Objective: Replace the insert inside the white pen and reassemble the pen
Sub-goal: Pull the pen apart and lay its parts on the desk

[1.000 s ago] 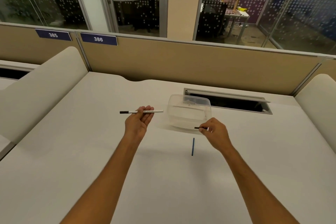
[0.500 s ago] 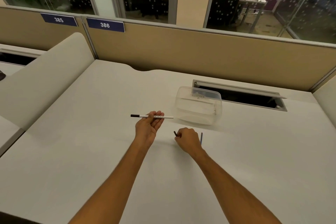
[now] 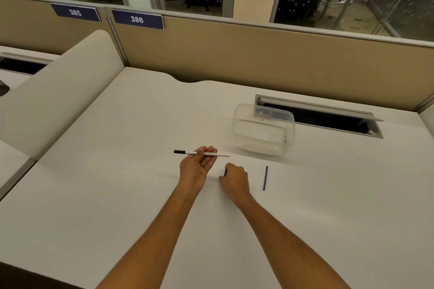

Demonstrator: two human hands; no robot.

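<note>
Left hand: I see my left hand [image 3: 196, 164] palm up above the desk [image 3: 117, 195], the fingers nearly straight, with the thumb laid over the pen [image 3: 201, 153] to pin it against them.
Pen: white barrel lying crosswise over my fingers, black cap end pointing left and the bare white end pointing right, towards the tub [image 3: 263, 132]. It is off the desk and roughly level.
Right hand: my right hand [image 3: 236, 178] is curled, knuckles up, low over the desk just right of the left hand. The fingers pinch a small black piece [image 3: 225, 172], of which only a short end shows at the thumb side; I cannot tell what the piece is.
Insert: a thin blue insert [image 3: 265, 178] lies on the desk to the right of my right hand, apart from it, pointing away from me.
Tub: a clear plastic tub stands on the desk beyond the insert, near the cable slot [image 3: 328, 117].
</note>
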